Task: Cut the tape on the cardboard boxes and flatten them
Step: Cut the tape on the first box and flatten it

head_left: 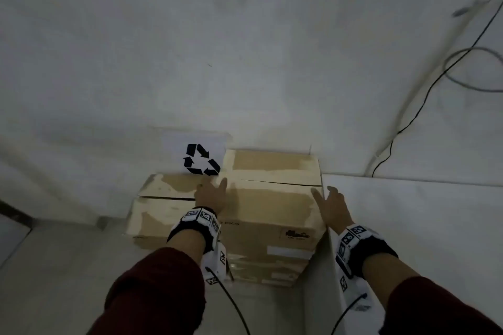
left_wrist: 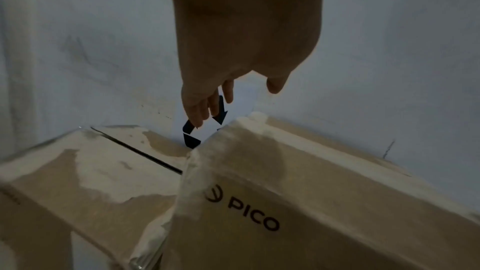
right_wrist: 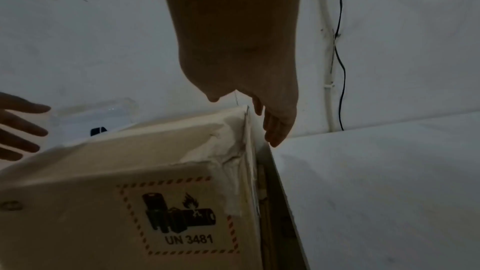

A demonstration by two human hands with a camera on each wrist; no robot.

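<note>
Two brown cardboard boxes stand against a white wall. The taller box (head_left: pixel 272 198) (left_wrist: pixel 298 171) (right_wrist: pixel 130 171) carries a PICO logo (left_wrist: pixel 249 210) and a battery warning label (right_wrist: pixel 179 219), and a slit runs across its top. A lower box (head_left: pixel 158 204) (left_wrist: pixel 85 167) sits to its left. My left hand (head_left: pixel 211 193) (left_wrist: pixel 228 98) hovers open at the taller box's upper left corner, fingers straight. My right hand (head_left: pixel 330 204) (right_wrist: pixel 249 114) is open at the box's right edge, beside the white surface (head_left: pixel 422 226). Neither hand holds anything.
A white sheet with a black recycling symbol (head_left: pixel 201 159) (left_wrist: pixel 205 128) hangs on the wall behind the boxes. A white tabletop (right_wrist: pixel 376 192) lies close against the box's right side. Black and grey cables (head_left: pixel 424 100) (right_wrist: pixel 340 69) run down the wall at right.
</note>
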